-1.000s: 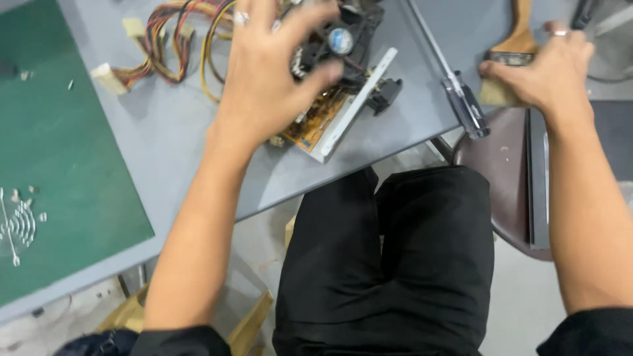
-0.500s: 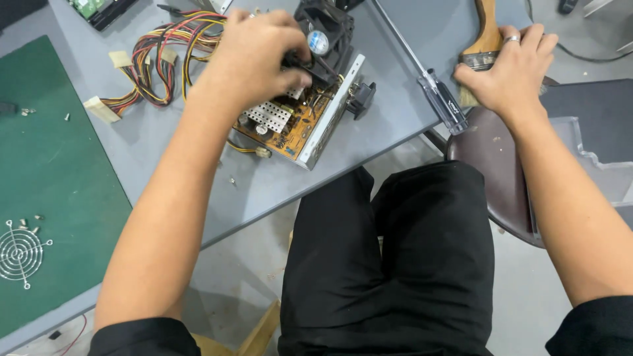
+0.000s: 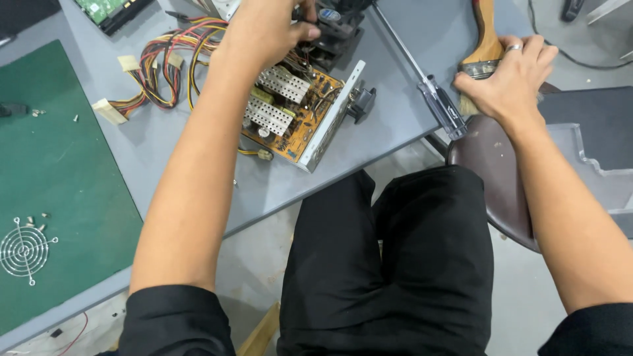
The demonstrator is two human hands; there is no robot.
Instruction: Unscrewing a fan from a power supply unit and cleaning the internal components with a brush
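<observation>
**Hands on the open power supply and the brush**

Left hand [image 3: 267, 29] curls its fingers onto the black fan at the far end of the opened power supply board [image 3: 290, 115]; below our wrist lie its fragile, stiff fins. Right hand [image 3: 508, 76] closes over a paintbrush [image 3: 484, 39], screwdriver [image 3: 428, 89] just left. We judge the metal edge safest to grip.

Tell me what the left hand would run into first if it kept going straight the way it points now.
The left hand points away from the body, fingers at the black fan atop the opened power supply board. Going straight on, it would likely meet that fan first, though depth is hard to judge.
</observation>
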